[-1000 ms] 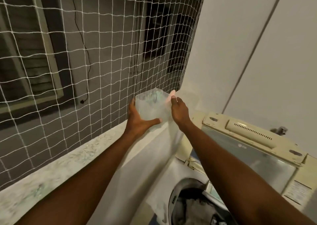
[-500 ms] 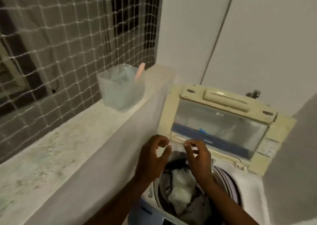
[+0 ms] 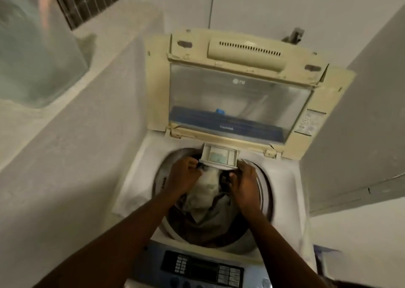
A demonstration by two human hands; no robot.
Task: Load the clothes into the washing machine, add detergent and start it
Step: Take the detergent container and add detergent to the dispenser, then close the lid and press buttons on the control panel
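The top-loading washing machine stands below me with its lid raised. Clothes, white, grey and dark, fill the drum. A small white detergent drawer with bluish powder in it sticks out over the back of the drum. My left hand grips the drawer's front left corner with curled fingers. At the drawer's front right corner my right hand holds on, thumb below. The clear detergent tub with a pink scoop sits blurred on the ledge at the upper left.
The blue control panel with its buttons runs along the machine's near edge. A white wall ledge rises close on the left, and grey walls close in on the right. A tap sits behind the lid.
Both hands left the detergent tub on the ledge and came down to the machine. My view swung down from the netted window. The hands now hold the detergent drawer.
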